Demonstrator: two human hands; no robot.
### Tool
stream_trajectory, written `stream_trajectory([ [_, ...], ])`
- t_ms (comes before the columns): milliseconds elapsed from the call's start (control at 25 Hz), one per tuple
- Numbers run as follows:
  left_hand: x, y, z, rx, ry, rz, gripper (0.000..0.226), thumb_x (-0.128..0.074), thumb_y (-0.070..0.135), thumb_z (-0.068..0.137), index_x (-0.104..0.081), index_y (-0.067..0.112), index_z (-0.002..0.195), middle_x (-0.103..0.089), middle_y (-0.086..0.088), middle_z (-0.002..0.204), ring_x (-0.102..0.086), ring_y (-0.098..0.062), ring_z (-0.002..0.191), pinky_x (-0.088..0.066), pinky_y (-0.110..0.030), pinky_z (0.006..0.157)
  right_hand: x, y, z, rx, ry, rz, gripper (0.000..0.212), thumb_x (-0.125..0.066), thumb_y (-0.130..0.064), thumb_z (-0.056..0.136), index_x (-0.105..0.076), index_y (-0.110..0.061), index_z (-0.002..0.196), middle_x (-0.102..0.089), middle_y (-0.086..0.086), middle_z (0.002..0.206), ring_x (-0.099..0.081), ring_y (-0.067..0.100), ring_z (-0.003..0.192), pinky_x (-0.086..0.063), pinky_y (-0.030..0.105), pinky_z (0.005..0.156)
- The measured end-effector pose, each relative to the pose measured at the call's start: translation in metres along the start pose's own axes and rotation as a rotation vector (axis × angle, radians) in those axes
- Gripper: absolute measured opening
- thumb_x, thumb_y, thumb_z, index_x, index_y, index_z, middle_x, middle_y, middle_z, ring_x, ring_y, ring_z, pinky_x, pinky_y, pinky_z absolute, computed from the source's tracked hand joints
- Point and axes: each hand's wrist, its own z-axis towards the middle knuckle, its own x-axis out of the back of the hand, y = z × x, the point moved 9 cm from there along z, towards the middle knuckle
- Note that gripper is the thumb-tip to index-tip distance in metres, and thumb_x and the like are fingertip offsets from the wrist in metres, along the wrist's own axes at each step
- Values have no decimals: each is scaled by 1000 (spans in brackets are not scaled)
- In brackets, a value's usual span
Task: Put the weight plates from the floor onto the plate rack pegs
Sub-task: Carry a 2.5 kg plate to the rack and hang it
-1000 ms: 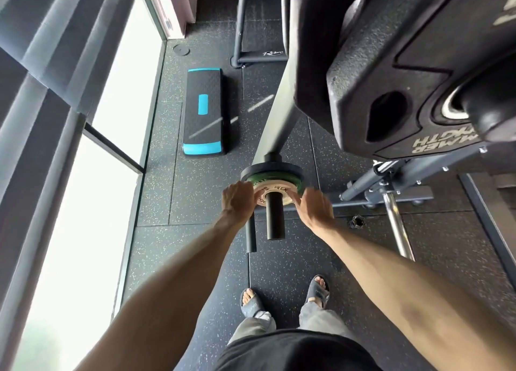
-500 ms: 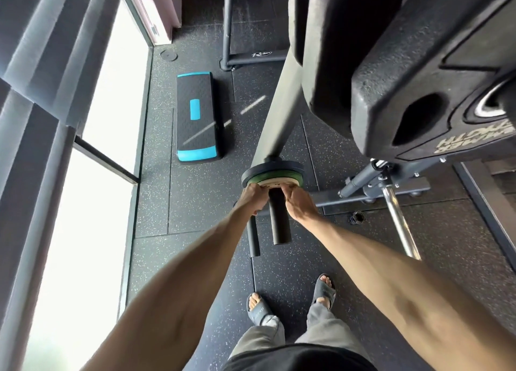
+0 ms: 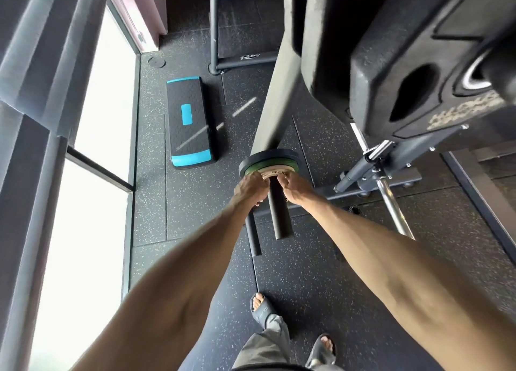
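A small tan weight plate (image 3: 275, 173) sits on the lowest black peg (image 3: 279, 211) of the grey plate rack (image 3: 275, 97). It lies against a green plate (image 3: 291, 166) and a larger black plate (image 3: 268, 156) behind it. My left hand (image 3: 251, 188) grips the tan plate's left rim with curled fingers. My right hand (image 3: 296, 187) grips its right rim. The peg's free end sticks out toward me between my wrists. My fingers cover most of the tan plate's face.
Large black plates (image 3: 391, 63) hang on upper pegs at head height to the right. A chrome bar (image 3: 393, 208) and machine frame stand right of the rack. A black-and-blue step platform (image 3: 188, 122) lies on the rubber floor to the left, near the window (image 3: 92, 203).
My hands went from spread beside the tan plate to closed in on its rims, and the plate now sits tight against the green one. The view has moved closer.
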Motion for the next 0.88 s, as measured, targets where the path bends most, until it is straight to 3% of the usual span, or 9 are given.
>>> stream_trajectory([
  [80,7,12,-12,-21,11,8,31,-43,33,101,-57,8,88,-71,-17,89,-71,-31,79,-61,-41,72,12,-8,-16,50,42,-87,45,-40,-43,104,-55,-4,123,-66,18,108,-64,29,87,-55,42,73],
  [200,19,36,-33,-60,76,11,32,-45,31,98,-63,6,89,-71,-19,89,-70,-31,78,-59,-39,71,31,-19,-41,134,74,-196,40,-43,-35,105,-62,0,101,-68,17,94,-59,26,75,-39,30,56],
  [320,39,64,-77,-78,205,-41,24,-45,17,96,-60,8,79,-65,-10,75,-62,-21,65,-48,-28,54,52,-28,-80,213,98,-237,37,-43,-34,105,-60,-4,91,-67,19,92,-60,27,76,-42,31,62],
  [400,56,68,-107,-60,331,-96,24,-44,12,93,-65,7,82,-69,-13,83,-66,-26,76,-50,-31,60,65,-41,-115,293,97,-269,37,-43,-31,105,-54,-8,78,-63,15,84,-63,30,79,-44,32,65],
  [440,65,68,-125,-57,386,-129,25,-43,14,91,-67,7,88,-70,-13,90,-67,-28,83,-53,-33,68,74,-50,-138,350,120,-300,36,-44,-30,104,-55,-8,78,-63,16,84,-65,32,82,-43,31,67],
  [520,87,63,-154,-42,505,-241,29,-44,20,84,-69,8,92,-73,-13,96,-70,-29,89,-56,-36,81,93,-76,-185,481,210,-362,31,-47,-29,104,-63,-3,99,-69,18,97,-66,35,91,-45,32,71],
  [640,135,70,-214,-75,711,-550,26,-46,21,78,-69,10,81,-75,-15,83,-73,-30,77,-60,-45,76,126,-121,-262,671,369,-383,35,-48,-36,103,-62,-5,111,-70,16,102,-67,34,92,-51,37,76],
  [800,207,109,-302,-208,916,-628,19,-52,20,87,-70,16,86,-75,-10,79,-74,-24,74,-59,-34,76,169,-178,-347,878,500,-326,35,-47,-40,102,-62,-9,109,-71,13,102,-67,33,96,-54,43,81],
  [880,244,124,-338,-263,1009,-631,23,-50,27,85,-70,17,87,-75,-9,77,-74,-23,72,-59,-33,75,195,-204,-389,972,571,-307,45,-42,-52,101,-62,-11,105,-71,13,99,-67,34,96,-55,43,79],
])
